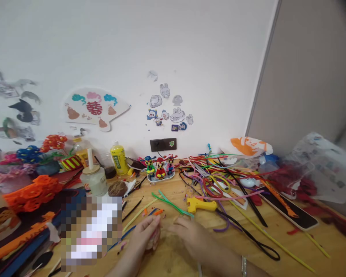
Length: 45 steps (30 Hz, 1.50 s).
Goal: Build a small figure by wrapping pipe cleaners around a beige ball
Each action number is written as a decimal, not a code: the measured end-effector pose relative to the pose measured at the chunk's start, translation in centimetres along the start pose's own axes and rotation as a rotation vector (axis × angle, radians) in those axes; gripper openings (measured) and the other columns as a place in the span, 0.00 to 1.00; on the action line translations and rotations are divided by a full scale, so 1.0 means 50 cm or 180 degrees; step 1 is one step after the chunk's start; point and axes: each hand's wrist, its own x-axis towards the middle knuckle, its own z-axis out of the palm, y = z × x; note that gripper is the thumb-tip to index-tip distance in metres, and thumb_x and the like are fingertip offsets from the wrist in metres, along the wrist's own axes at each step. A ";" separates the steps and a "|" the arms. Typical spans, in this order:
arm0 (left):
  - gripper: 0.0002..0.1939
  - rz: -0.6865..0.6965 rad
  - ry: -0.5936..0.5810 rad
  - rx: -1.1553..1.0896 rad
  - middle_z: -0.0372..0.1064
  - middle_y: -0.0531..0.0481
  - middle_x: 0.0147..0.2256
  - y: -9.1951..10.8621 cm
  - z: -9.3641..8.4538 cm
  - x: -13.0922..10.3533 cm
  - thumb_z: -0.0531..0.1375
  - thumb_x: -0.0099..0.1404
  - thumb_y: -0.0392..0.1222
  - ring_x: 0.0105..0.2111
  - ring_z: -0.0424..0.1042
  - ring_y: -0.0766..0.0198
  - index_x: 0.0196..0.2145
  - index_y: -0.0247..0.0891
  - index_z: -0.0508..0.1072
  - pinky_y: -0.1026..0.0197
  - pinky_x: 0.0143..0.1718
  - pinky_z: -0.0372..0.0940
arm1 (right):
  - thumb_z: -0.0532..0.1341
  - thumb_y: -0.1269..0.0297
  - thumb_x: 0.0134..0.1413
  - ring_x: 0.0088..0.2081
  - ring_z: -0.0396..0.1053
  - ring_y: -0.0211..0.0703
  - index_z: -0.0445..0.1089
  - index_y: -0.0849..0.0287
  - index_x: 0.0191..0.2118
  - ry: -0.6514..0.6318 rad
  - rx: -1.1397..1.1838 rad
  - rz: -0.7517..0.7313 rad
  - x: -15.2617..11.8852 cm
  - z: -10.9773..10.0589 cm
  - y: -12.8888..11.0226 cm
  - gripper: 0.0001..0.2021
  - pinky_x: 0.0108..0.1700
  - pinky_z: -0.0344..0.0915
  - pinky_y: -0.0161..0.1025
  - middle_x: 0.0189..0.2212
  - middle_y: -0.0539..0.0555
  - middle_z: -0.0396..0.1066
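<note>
At the front middle of the wooden table, my left hand (149,232) is closed, thumb against fingers. Something small and pale pinkish shows under its fingers, too unclear to name. Close on its right is my right hand (188,235), blurred, its fingertips pointing toward the left hand; whether they hold anything is hidden. Just beyond the hands lie green pipe cleaners (173,204) and a yellow glue gun (203,205) with a black cord. Small orange bits (158,212) and a blue pipe cleaner (128,232) lie beside the left hand.
Behind, three small figures stand on a tray (168,177). Scissors (213,188) lie among tangled pipe cleaners on the right. A jar (93,181), a yellow bottle (119,158) and orange pipe-cleaner flowers (37,194) crowd the left. A plastic bag (320,169) sits far right.
</note>
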 end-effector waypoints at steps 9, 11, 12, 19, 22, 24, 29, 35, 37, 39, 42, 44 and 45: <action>0.17 -0.0184 0.0062 0.0265 0.56 0.60 0.12 -0.003 0.015 -0.021 0.63 0.48 0.51 0.11 0.52 0.76 0.17 0.35 0.65 0.71 0.14 0.44 | 0.51 0.67 0.59 0.41 0.66 0.39 0.59 0.46 0.52 0.0008 0.0541 -0.0321 -0.012 0.002 -0.026 0.16 0.43 0.62 0.32 0.45 0.48 0.67; 0.12 -0.0149 -0.0033 0.0475 0.57 0.60 0.11 -0.011 0.012 -0.015 0.61 0.51 0.48 0.10 0.52 0.75 0.20 0.36 0.66 0.71 0.14 0.43 | 0.50 0.68 0.59 0.39 0.67 0.39 0.59 0.48 0.52 0.0050 0.0559 -0.0278 -0.015 0.007 -0.019 0.16 0.43 0.63 0.32 0.43 0.49 0.68; 0.10 -0.0121 -0.0125 0.0639 0.58 0.60 0.10 -0.015 0.011 -0.014 0.60 0.52 0.46 0.10 0.52 0.74 0.21 0.37 0.67 0.71 0.13 0.43 | 0.50 0.68 0.59 0.40 0.66 0.39 0.59 0.49 0.52 0.0113 0.0582 -0.0218 -0.015 0.008 -0.017 0.16 0.44 0.62 0.33 0.43 0.50 0.68; 0.04 0.0991 -0.0795 0.2074 0.66 0.52 0.19 -0.008 0.031 -0.045 0.59 0.51 0.35 0.22 0.61 0.64 0.21 0.38 0.72 0.66 0.26 0.57 | 0.50 0.72 0.56 0.46 0.63 0.42 0.60 0.61 0.51 0.0393 0.1159 0.0073 -0.004 -0.017 -0.021 0.17 0.47 0.60 0.37 0.44 0.58 0.67; 0.06 0.1004 -0.0823 0.2020 0.66 0.52 0.20 0.001 0.032 -0.052 0.58 0.53 0.38 0.21 0.61 0.63 0.29 0.40 0.75 0.66 0.25 0.56 | 0.51 0.67 0.57 0.37 0.66 0.41 0.67 0.60 0.41 0.0393 0.1375 0.0452 0.001 -0.017 -0.017 0.10 0.40 0.62 0.37 0.34 0.54 0.71; 0.07 0.1033 -0.0857 0.1923 0.68 0.51 0.21 0.005 0.027 -0.051 0.59 0.53 0.39 0.22 0.61 0.62 0.31 0.41 0.76 0.66 0.26 0.56 | 0.53 0.64 0.56 0.32 0.65 0.40 0.69 0.61 0.32 0.0443 0.1622 0.0753 0.003 -0.010 -0.010 0.10 0.35 0.61 0.35 0.27 0.52 0.70; 0.07 0.1149 -0.0949 0.1815 0.68 0.49 0.22 0.005 0.013 -0.049 0.60 0.53 0.40 0.24 0.62 0.61 0.30 0.42 0.78 0.64 0.28 0.56 | 0.59 0.52 0.48 0.15 0.54 0.29 0.69 0.63 0.32 0.0103 0.3357 0.1448 0.004 0.010 0.008 0.16 0.17 0.52 0.26 0.16 0.44 0.60; 0.17 0.1083 -0.0679 0.1914 0.65 0.51 0.21 -0.005 0.005 -0.043 0.58 0.55 0.39 0.22 0.60 0.63 0.44 0.43 0.73 0.64 0.27 0.55 | 0.60 0.47 0.45 0.11 0.51 0.26 0.68 0.65 0.33 0.0387 0.3986 0.1597 0.010 0.001 0.019 0.22 0.13 0.47 0.26 0.13 0.43 0.61; 0.17 0.0933 -0.0606 0.1730 0.64 0.53 0.21 -0.008 0.004 -0.038 0.58 0.55 0.40 0.22 0.60 0.65 0.43 0.42 0.74 0.65 0.25 0.54 | 0.59 0.46 0.44 0.10 0.50 0.26 0.66 0.64 0.29 0.0613 0.3952 0.1690 0.011 -0.005 0.022 0.21 0.12 0.45 0.26 0.12 0.43 0.59; 0.16 0.0832 -0.0530 0.1503 0.62 0.54 0.20 -0.011 0.004 -0.034 0.59 0.54 0.41 0.21 0.59 0.66 0.42 0.41 0.74 0.66 0.24 0.54 | 0.59 0.47 0.45 0.10 0.48 0.25 0.64 0.63 0.27 0.0792 0.3937 0.1796 0.011 -0.012 0.025 0.20 0.13 0.43 0.26 0.13 0.42 0.58; 0.14 0.0739 -0.0422 0.1112 0.58 0.57 0.18 -0.020 0.002 -0.029 0.59 0.54 0.44 0.18 0.56 0.69 0.39 0.39 0.73 0.67 0.20 0.51 | 0.55 0.46 0.49 0.11 0.48 0.27 0.60 0.60 0.22 0.1131 0.3811 0.1932 0.008 -0.023 0.032 0.20 0.14 0.44 0.26 0.11 0.41 0.55; 0.11 0.0643 -0.0345 0.0941 0.56 0.59 0.16 -0.025 0.002 -0.026 0.58 0.55 0.46 0.15 0.54 0.70 0.35 0.39 0.71 0.68 0.18 0.49 | 0.52 0.46 0.52 0.12 0.48 0.28 0.57 0.59 0.19 0.1312 0.3588 0.1949 0.007 -0.026 0.038 0.21 0.15 0.46 0.27 0.11 0.41 0.52; 0.10 0.0618 -0.0312 0.0930 0.56 0.59 0.16 -0.026 0.002 -0.026 0.57 0.56 0.47 0.15 0.54 0.70 0.32 0.39 0.70 0.68 0.17 0.49 | 0.52 0.47 0.52 0.13 0.48 0.28 0.57 0.59 0.19 0.1356 0.3484 0.1939 0.007 -0.025 0.040 0.22 0.15 0.47 0.27 0.11 0.42 0.52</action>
